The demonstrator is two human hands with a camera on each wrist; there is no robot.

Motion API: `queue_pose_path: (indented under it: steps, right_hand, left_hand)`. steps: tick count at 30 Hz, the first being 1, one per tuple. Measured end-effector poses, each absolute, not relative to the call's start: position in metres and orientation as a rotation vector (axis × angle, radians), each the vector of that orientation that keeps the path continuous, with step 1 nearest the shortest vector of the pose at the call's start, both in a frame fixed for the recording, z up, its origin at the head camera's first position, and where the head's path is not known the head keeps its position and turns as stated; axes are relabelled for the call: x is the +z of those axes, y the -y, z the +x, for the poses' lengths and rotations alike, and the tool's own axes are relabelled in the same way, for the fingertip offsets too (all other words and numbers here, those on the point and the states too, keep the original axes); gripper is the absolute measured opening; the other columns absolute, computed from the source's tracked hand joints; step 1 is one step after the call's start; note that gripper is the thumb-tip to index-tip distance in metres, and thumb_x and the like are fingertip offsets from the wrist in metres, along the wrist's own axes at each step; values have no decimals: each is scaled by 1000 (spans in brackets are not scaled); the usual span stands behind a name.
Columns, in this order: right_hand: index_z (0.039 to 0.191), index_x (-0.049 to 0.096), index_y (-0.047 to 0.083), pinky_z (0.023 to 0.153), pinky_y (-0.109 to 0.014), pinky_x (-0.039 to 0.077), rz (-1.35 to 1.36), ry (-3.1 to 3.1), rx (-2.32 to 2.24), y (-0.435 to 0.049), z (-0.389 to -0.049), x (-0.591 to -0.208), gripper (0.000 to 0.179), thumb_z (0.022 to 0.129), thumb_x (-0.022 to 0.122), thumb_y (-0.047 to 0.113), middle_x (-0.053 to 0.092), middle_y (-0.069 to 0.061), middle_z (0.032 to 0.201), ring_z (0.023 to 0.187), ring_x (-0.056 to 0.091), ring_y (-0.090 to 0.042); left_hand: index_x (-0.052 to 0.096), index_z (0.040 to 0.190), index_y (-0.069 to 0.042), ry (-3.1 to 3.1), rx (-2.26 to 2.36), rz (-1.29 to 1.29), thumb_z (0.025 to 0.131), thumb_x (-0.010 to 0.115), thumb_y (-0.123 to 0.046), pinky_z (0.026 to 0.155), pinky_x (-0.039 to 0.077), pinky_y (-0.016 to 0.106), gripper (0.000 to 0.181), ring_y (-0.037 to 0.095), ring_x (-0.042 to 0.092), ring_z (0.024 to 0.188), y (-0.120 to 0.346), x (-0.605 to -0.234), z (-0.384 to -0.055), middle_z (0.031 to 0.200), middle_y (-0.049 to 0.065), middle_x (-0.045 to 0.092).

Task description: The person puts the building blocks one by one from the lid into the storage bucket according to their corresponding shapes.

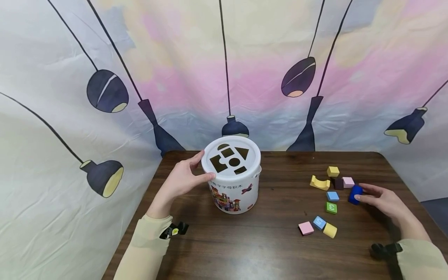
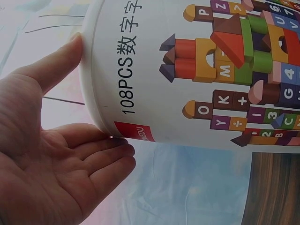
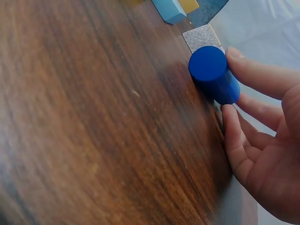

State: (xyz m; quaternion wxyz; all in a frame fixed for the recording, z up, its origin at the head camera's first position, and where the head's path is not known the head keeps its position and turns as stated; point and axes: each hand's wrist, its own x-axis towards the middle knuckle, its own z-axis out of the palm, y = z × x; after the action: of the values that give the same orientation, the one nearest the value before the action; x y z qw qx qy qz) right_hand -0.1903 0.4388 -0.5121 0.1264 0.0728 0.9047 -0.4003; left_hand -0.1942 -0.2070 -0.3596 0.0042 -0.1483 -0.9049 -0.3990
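Note:
A white bucket [image 1: 233, 196] with printed toy blocks on its side stands on the table. Its white lid [image 1: 224, 164] has several cut-out shapes. My left hand [image 1: 180, 177] rests against the lid's left rim, thumb in front and fingers farther back. In the left wrist view, the fingers [image 2: 105, 164] look fairly straight against the bucket's edge. Off to the right, my right hand [image 1: 383, 200] pinches a blue cylinder block [image 1: 355, 194] between thumb and fingers. The right wrist view has the cylinder [image 3: 208, 64] lying on its side, touching or very near the tabletop.
Several loose blocks lie left of my right hand: a yellow arch [image 1: 320, 182], a pink block [image 1: 348, 182], a green block [image 1: 331, 208], a yellow cylinder [image 1: 330, 230] and others. The brown wooden table [image 1: 241, 245] meets a patterned curtain [image 1: 196, 70] behind.

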Motion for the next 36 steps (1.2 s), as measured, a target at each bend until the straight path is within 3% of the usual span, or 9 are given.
queue_pose_path:
  steps: [4, 8, 22, 31, 36]
  right_hand:
    - [160, 25, -15, 106, -84, 28, 248, -2583, -1129, -440, -191, -510, 101, 104, 61, 61, 18, -51, 157, 141, 20, -71]
    - [160, 26, -15, 106, -85, 28, 234, -2577, -1111, -441, -191, -509, 101, 104, 59, 62, 18, -51, 157, 141, 19, -71]
    - [153, 34, -15, 102, -74, 46, 161, -2676, -1202, -435, -185, -511, 86, 105, 68, 48, 43, -48, 146, 130, 50, -63]
    - [160, 27, -10, 103, -83, 34, 151, -2610, -1253, -437, -183, -508, 87, 105, 67, 45, 25, -49, 153, 132, 32, -67]
    - [159, 29, -8, 99, -81, 39, 151, -2637, -1261, -437, -182, -510, 84, 106, 65, 46, 31, -48, 148, 127, 37, -63]
  left_hand:
    - [39, 166, -9, 2838, -1249, -468, 89, 88, -48, 116, 45, 55, 98, 34, 50, 147, 207, -359, -194, 168, 8, 41]
    - [39, 166, -9, 2833, -1252, -470, 90, 88, -47, 117, 44, 55, 98, 35, 49, 147, 207, -359, -194, 168, 8, 41]
    - [39, 166, -10, 2826, -1281, -466, 90, 88, -46, 117, 44, 54, 97, 33, 48, 148, 207, -360, -194, 168, 6, 41]
    - [38, 166, -10, 2822, -1304, -463, 90, 88, -46, 118, 42, 54, 98, 33, 46, 149, 207, -360, -194, 169, 6, 39]
    - [38, 166, -10, 2823, -1302, -463, 90, 88, -46, 118, 42, 54, 98, 33, 46, 149, 207, -360, -194, 169, 6, 39]
